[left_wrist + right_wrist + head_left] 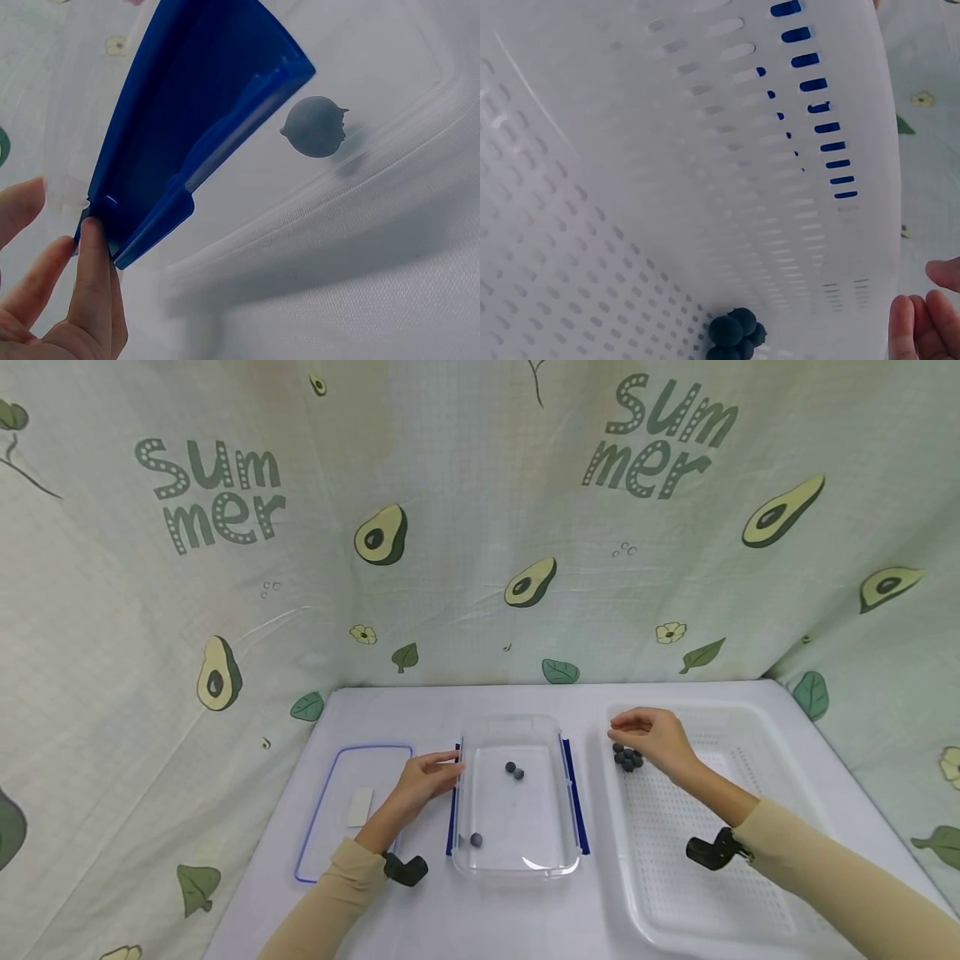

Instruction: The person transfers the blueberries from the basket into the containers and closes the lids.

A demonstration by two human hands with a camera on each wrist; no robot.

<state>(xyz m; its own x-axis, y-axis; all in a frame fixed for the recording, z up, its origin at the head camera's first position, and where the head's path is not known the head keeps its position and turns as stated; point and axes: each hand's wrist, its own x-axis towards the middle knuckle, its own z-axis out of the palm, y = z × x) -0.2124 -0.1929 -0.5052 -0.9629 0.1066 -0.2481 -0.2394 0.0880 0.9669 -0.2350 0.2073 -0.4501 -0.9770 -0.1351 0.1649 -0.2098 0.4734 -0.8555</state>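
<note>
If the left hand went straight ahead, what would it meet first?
Probably the left blue flap on the box; the left hand seems to touch it, though depth is unclear.

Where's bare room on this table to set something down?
The table is bare before the clear container, between the left sleeve and white basket, and in a narrow strip between container and basket. It's crowded around the left hand, between lid and container, and at the basket's far left, near berries and right hand.
</note>
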